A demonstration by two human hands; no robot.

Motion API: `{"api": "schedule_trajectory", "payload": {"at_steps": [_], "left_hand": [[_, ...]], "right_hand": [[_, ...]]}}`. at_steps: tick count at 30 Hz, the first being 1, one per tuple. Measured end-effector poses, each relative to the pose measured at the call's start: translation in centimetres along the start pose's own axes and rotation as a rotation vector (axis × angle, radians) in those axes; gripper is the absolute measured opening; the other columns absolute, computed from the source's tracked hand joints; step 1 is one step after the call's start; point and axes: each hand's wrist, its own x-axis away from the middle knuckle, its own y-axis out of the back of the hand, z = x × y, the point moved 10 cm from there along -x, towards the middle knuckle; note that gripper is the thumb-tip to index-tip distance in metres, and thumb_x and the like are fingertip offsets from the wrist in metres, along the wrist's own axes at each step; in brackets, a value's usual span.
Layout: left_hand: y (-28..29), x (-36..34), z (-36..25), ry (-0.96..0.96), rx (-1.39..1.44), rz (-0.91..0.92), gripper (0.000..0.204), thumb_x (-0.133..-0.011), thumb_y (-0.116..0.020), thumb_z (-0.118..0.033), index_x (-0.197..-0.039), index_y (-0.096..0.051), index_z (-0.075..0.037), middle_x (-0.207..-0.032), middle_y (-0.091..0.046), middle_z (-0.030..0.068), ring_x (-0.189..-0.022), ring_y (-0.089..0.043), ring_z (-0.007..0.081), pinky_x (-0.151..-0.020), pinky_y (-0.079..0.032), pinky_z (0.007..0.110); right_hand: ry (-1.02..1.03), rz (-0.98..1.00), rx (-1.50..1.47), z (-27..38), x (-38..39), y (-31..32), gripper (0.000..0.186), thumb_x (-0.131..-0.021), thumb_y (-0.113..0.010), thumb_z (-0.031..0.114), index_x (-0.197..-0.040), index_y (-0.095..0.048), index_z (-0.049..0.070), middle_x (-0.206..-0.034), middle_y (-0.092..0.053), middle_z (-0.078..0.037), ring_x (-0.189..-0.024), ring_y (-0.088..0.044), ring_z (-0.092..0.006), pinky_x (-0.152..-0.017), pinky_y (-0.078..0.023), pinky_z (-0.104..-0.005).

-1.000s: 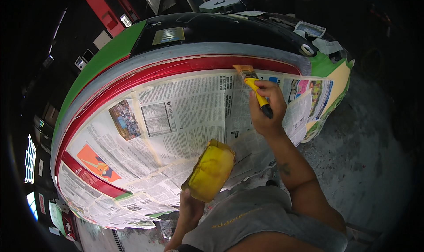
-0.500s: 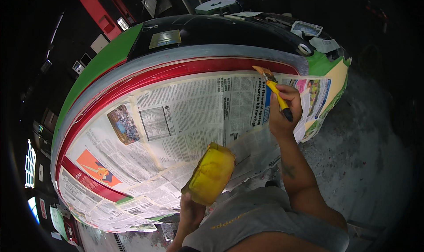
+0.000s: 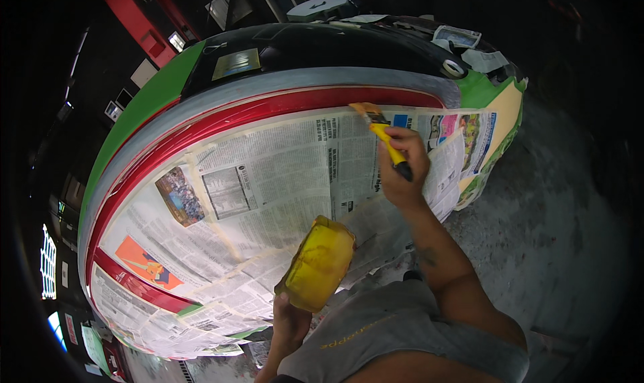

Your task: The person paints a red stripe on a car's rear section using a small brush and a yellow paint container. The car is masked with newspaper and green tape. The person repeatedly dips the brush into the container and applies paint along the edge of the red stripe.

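My right hand [image 3: 404, 171] grips a yellow-and-black paintbrush [image 3: 380, 130], its orange-stained bristles at the lower edge of a glossy red band [image 3: 295, 98] on a large curved vehicle body. Newspaper sheets [image 3: 275, 175] with pale tape cover the panel below that band. My left hand [image 3: 291, 314], lower down, holds a yellow translucent container [image 3: 315, 262] in front of the newspaper, tilted, with yellowish material inside. A grey strip [image 3: 248, 84] runs above the red band, beside a black upper section [image 3: 302, 51] and green areas [image 3: 147, 94].
Papers and a tape roll [image 3: 453, 67] lie on the black top at the right. A pale case [image 3: 318, 10] sits at the back. A red post [image 3: 134, 27] stands behind. Stained concrete floor [image 3: 550, 235] spreads at the right.
My right hand with the brush moved right, then back left along the red band's lower edge. My left hand and the container stay nearly in place.
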Motion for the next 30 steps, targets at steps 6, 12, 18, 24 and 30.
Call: {"api": "schedule_trajectory", "payload": {"at_steps": [6,12,18,24,30], "left_hand": [[0.0,-0.1,-0.1,0.007,0.007,0.008,0.095,-0.098,-0.079,-0.053,-0.167,-0.043,0.001,-0.156,-0.062,0.0145,-0.139,-0.064,0.0288,-0.11,-0.056,0.044],[0.2,0.3,0.0,0.022,0.024,0.008,0.096,-0.099,-0.08,-0.053,-0.168,-0.041,0.0,-0.163,-0.057,0.0153,-0.15,-0.058,0.0312,-0.124,-0.048,0.049],[0.4,0.1,0.1,0.039,-0.002,0.015,0.097,-0.098,-0.081,-0.055,-0.168,-0.043,0.0,-0.161,-0.059,0.0143,-0.147,-0.061,0.0305,-0.121,-0.051,0.048],[1.0,0.5,0.2,0.066,0.022,0.057,0.094,-0.099,-0.077,-0.052,-0.173,-0.039,-0.007,-0.171,-0.051,0.0122,-0.157,-0.051,0.0303,-0.132,-0.04,0.051],[1.7,1.0,-0.5,0.025,0.028,0.059,0.094,-0.1,-0.076,-0.052,-0.173,-0.038,-0.007,-0.171,-0.051,0.0126,-0.158,-0.051,0.0309,-0.131,-0.041,0.052]], "right_hand": [[0.089,-0.112,0.153,-0.4,-0.1,1.5,0.027,-0.094,-0.081,-0.007,-0.108,-0.06,0.003,-0.122,-0.076,-0.022,-0.109,-0.078,-0.0335,-0.095,-0.064,-0.0412],[0.084,-0.135,0.155,-1.7,1.1,4.8,0.024,-0.095,-0.08,-0.007,-0.107,-0.061,0.001,-0.121,-0.076,-0.023,-0.109,-0.078,-0.0348,-0.095,-0.064,-0.042],[0.067,-0.105,0.145,-0.6,0.6,1.0,0.023,-0.098,-0.08,-0.006,-0.108,-0.061,0.002,-0.124,-0.074,-0.022,-0.111,-0.077,-0.0301,-0.097,-0.063,-0.0381],[0.257,0.037,0.063,5.6,0.6,-5.5,0.031,-0.091,-0.085,-0.008,-0.109,-0.062,0.002,-0.118,-0.075,-0.02,-0.102,-0.079,-0.033,-0.086,-0.066,-0.0391],[0.359,0.174,-0.06,8.8,-0.8,-10.7,0.032,-0.091,-0.086,-0.007,-0.11,-0.063,0.003,-0.119,-0.075,-0.019,-0.101,-0.08,-0.0323,-0.083,-0.067,-0.037]]}}
